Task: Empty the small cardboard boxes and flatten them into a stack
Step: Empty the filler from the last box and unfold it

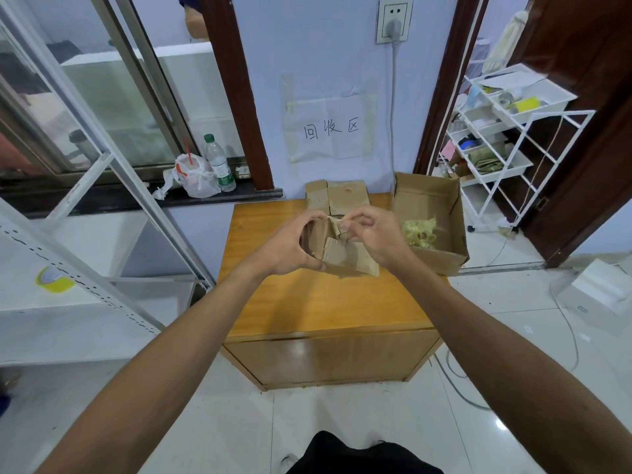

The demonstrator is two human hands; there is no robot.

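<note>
A small brown cardboard box point(349, 256) sits above the wooden cabinet top point(307, 302), held between both hands. My left hand point(290, 244) grips its left side with curled fingers. My right hand point(376, 234) pinches a torn flap or strip of tape at the box's top edge. Behind it, against the wall, lies a flattened piece of cardboard point(342, 198). To the right stands a larger open cardboard box point(431, 213) with crumpled yellow-green packing paper point(420, 232) inside.
A water bottle point(219, 162) and a white plastic bag point(193, 177) stand on the dark window sill at left. A white wire rack point(506, 138) fills the doorway at right. A roll of yellow tape point(54, 280) lies on the white shelf at left.
</note>
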